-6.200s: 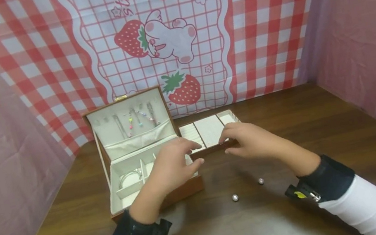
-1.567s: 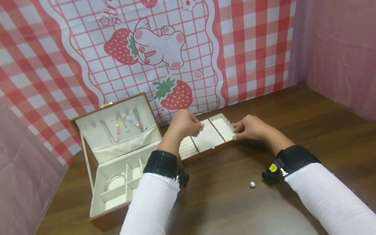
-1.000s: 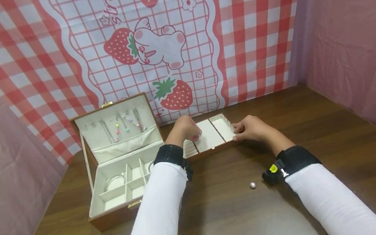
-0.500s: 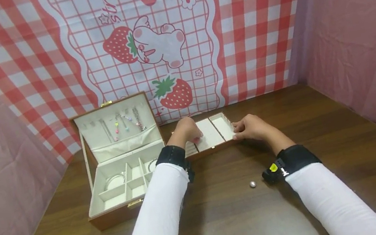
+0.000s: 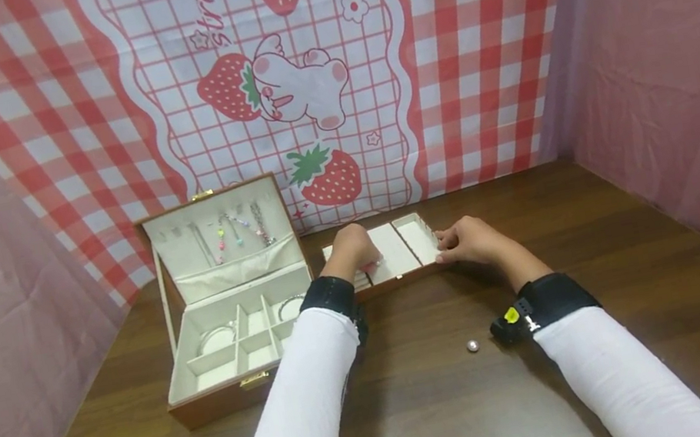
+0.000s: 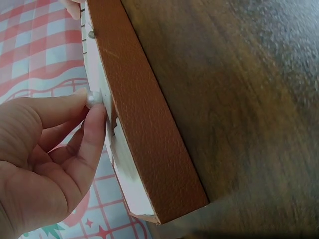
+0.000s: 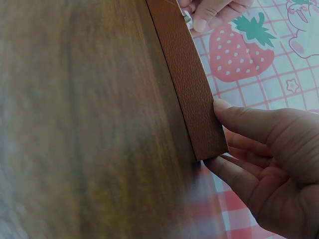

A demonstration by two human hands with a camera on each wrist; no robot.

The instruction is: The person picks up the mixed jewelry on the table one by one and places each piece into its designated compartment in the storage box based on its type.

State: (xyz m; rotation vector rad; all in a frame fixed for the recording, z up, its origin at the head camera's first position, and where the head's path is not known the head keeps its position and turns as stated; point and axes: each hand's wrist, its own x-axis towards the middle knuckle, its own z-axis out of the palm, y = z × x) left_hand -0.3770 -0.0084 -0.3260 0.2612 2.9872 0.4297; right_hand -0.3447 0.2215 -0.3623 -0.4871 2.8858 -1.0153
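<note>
My left hand (image 5: 355, 246) pinches a round white pearl (image 6: 94, 98) between thumb and index finger, low over the left part of a shallow jewelry tray (image 5: 396, 281). The tray has brown leather sides and white lining, with ring-roll slots at its left, a flat pad in the middle and a compartment at the right. At its right end my right hand (image 5: 470, 238) grips the tray, thumb (image 7: 227, 105) at the top edge and a finger at the lower corner. A second pearl (image 5: 472, 345) lies on the table in front. The left hand hides part of the ring slots.
Left of the tray stands an open brown jewelry box (image 5: 214, 403) with divided compartments holding bracelets. Necklaces (image 5: 238, 232) hang inside its raised lid. A strawberry-print cloth (image 5: 315, 99) backs the wooden table (image 5: 412, 410), with pink curtains at both sides.
Of two pearls on the table earlier, one is now in my left hand, which has come down to the tray. The right hand moved to the tray's right end and has stayed there.
</note>
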